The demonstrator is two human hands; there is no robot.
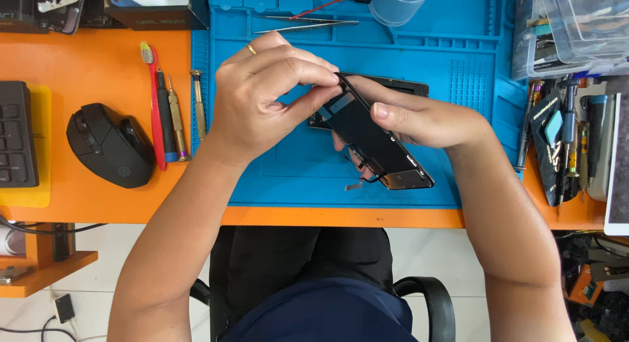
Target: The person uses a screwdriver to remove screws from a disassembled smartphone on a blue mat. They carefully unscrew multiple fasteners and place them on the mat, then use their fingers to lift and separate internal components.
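Item: black phone screen panel (373,142), held tilted above the blue work mat (458,139) at desk centre, likely raised so its upper edge can be worked. Left hand (262,99) arches over from 9 o'clock, its grip pinching the panel's top corner; right hand (426,122) cradles from 3 o'clock, its grip closed along the panel's edge. Screwdrivers (177,116) and toothbrush (152,99) lie at 9 o'clock, mouse (108,145) beyond.

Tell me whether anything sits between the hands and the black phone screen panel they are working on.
Nothing visible does. The left hand pinches the top corner of the black screen panel, and the right hand grips its edge directly. The panel is held tilted above the blue mat, with a second dark phone part lying behind it.
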